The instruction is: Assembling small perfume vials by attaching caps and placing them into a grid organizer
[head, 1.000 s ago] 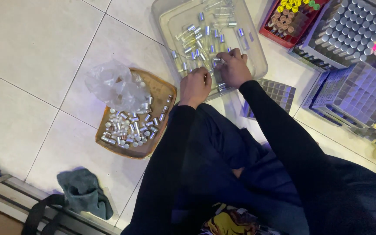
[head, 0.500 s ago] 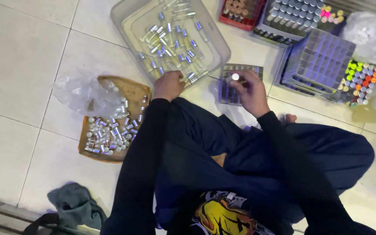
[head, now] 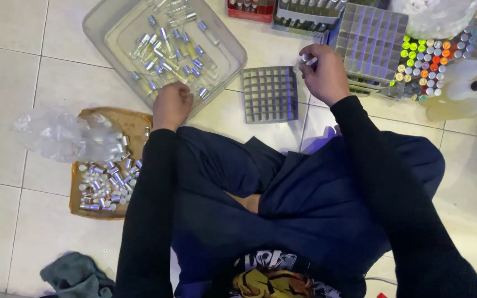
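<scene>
Now the right hand (head: pixel 327 74) pinches a small vial (head: pixel 306 58) at upper right, above the empty grid tray (head: pixel 270 94). The left hand (head: pixel 171 105) rests closed, and what it holds is hidden, at the clear tub (head: pixel 224 52); many vials remain there.

The right hand (head: pixel 327 74) has carried its small vial (head: pixel 307 58) from the clear tub (head: pixel 224 47) past the grey grid tray (head: pixel 270 94).

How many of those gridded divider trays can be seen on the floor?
2: a small empty grey grid tray between the hands, and a larger purple grid tray beside the right hand. Others may lie beyond the frame.
</scene>
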